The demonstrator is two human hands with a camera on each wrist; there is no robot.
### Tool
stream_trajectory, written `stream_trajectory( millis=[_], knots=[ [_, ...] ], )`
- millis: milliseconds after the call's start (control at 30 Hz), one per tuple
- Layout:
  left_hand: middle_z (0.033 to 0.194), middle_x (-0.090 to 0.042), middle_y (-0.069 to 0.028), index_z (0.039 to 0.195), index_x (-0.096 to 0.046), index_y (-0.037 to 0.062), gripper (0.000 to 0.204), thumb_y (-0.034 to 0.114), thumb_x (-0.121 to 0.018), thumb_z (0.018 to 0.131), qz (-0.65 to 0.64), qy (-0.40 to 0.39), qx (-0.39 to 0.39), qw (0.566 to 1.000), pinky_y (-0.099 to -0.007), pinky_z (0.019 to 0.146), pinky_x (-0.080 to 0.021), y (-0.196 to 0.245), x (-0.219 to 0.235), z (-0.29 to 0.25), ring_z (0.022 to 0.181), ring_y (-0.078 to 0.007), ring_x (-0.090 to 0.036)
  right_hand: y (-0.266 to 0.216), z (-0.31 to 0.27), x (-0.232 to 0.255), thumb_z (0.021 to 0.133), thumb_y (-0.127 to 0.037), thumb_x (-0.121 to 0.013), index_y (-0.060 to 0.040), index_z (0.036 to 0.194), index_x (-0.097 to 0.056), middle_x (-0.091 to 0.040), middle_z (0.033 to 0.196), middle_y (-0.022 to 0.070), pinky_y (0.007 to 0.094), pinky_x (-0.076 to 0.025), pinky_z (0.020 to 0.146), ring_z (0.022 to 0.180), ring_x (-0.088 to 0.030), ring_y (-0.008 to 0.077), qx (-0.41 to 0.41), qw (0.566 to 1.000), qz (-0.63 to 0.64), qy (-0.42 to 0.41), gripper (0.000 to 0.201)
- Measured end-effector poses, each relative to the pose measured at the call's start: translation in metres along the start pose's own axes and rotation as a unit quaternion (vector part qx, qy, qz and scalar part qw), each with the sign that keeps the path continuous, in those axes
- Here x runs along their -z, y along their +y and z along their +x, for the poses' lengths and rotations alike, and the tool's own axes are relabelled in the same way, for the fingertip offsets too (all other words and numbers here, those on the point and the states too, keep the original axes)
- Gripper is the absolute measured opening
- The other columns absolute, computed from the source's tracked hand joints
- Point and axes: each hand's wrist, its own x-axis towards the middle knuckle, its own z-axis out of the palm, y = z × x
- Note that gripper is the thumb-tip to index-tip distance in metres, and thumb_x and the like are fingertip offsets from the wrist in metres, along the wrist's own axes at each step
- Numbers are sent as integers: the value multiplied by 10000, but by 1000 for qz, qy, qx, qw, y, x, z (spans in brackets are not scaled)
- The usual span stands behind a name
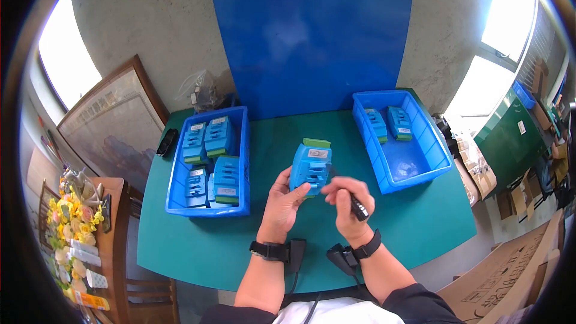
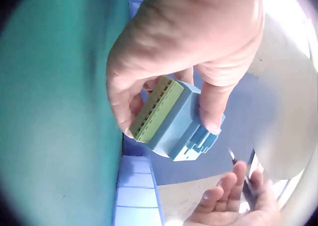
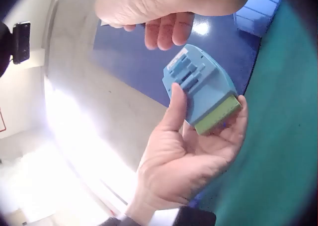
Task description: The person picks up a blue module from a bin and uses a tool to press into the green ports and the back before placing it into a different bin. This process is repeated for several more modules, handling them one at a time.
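My left hand (image 1: 277, 207) grips a light-blue plastic terminal module (image 1: 311, 165) with green connector strips over the table's middle, thumb on its slotted face. In the left wrist view, a green connector strip (image 2: 158, 110) faces the camera. My right hand (image 1: 351, 199), just right of the module, holds a slim black-handled tool (image 1: 359, 208) between curled fingers. Its narrow, shiny tip (image 2: 232, 155) shows in the left wrist view, apart from the module; the exact kind of tool I cannot tell. The right wrist view shows the module's slotted side below my right fingers (image 3: 166, 33).
On the left of the green table (image 1: 282, 252) stands a blue bin (image 1: 207, 212) holding several similar modules (image 1: 218, 136). Another blue bin (image 1: 420, 180) at the right has two modules (image 1: 399, 123) at its back. A black object (image 1: 167, 142) lies by the table's left edge.
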Motion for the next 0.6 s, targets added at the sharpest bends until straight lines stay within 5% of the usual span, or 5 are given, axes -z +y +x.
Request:
stream_trajectory(
  millis=[133, 267, 400, 500, 600],
  knots=[
    [1171, -601, -76, 1287, -500, 76, 549, -49, -682, 784, -26, -84, 6, 996, -355, 947, -468, 7, 6, -4, 1076, -190, -582, 11, 12, -2, 854, -58, -661, -39, 1167, -513, -599, 967, 93, 268, -511, 733, 880, -602, 154, -15, 992, -71, 106, 347],
    [1201, -589, -92, 1321, -470, 75, 574, -43, -671, 797, 2, -133, 18, 991, -370, 972, -452, 2, 9, -3, 1100, -199, -570, 17, 17, 7, 799, -90, -746, -45, 1147, -518, -588, 1011, 58, 249, -516, 754, 897, -600, 114, -225, 967, 119, 12, 418],
    [1239, -561, -119, 1363, -406, 69, 547, 80, -646, 872, 26, -63, 6, 998, -371, 966, -454, 5, -2, -5, 1103, -220, -563, 20, 16, 9, 811, -35, -717, -40, 1114, -513, -601, 1044, 71, 257, -518, 792, 941, -599, 115, -185, 974, 130, 11, 366],
    [1242, -540, -157, 1344, -407, 45, 452, 290, -495, 975, -76, -138, 115, 981, -447, 1007, -436, 9, 0, -3, 1169, -276, -532, 19, 14, 5, 792, 11, -710, -43, 1095, -526, -611, 1070, 90, 265, -513, 793, 944, -598, 128, -150, 983, 101, 26, 359],
    [1232, -540, -169, 1310, -422, 20, 536, 443, -403, 982, -154, -182, 137, 961, -433, 1015, -439, 11, -18, -9, 1159, -314, -536, 17, 13, 5, 758, 33, -722, -49, 1090, -541, -611, 1109, 106, 268, -502, 804, 952, -603, 147, -106, 993, 5, -52, 387]
  ],
)
